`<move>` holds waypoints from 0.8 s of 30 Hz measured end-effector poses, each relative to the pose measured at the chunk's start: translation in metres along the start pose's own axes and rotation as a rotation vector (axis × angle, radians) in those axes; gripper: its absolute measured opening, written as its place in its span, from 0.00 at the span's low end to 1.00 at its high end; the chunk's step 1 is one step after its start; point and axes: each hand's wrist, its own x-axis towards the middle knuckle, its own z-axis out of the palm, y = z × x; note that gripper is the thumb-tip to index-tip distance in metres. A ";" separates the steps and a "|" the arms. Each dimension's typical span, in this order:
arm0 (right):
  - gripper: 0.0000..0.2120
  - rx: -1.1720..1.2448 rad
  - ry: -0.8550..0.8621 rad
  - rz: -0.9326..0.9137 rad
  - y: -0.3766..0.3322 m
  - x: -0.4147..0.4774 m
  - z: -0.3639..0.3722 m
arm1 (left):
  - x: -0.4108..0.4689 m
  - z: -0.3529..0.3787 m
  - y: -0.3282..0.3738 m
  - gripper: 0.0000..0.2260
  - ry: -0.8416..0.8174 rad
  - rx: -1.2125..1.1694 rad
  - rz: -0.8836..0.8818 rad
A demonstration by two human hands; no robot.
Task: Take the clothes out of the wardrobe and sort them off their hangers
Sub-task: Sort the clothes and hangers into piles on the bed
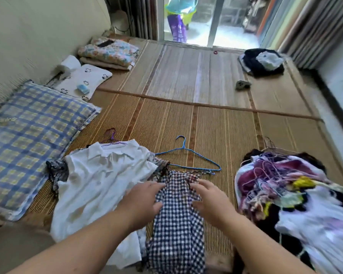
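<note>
A navy and white checked garment (176,224) lies on the bamboo mat (216,131) in front of me. My left hand (145,200) rests on its left side with fingers spread. My right hand (210,198) hovers over its right side, fingers spread and slightly bent. A bare blue wire hanger (188,159) lies just beyond the garment. To the left, a white shirt (99,184) sits on a purple hanger (112,138). At the right is a heap of clothes (297,198) with several tangled wire hangers.
A blue checked pillow (28,141) and a flowered cushion (81,82) lie at the left, with folded bedding (107,52) behind. A dark bundle (261,61) sits far right near the glass door. A wall and curtain line the right side.
</note>
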 end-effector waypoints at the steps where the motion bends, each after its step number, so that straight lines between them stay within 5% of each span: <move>1: 0.26 -0.001 -0.002 0.039 0.022 -0.023 -0.003 | -0.004 0.016 0.023 0.25 -0.027 0.010 0.030; 12: 0.24 -0.016 0.009 0.394 0.260 -0.173 -0.061 | 0.026 0.140 0.248 0.26 -0.209 0.035 0.237; 24: 0.30 -0.117 -0.148 0.285 0.474 -0.106 -0.098 | 0.133 0.267 0.369 0.29 -0.420 0.019 -0.096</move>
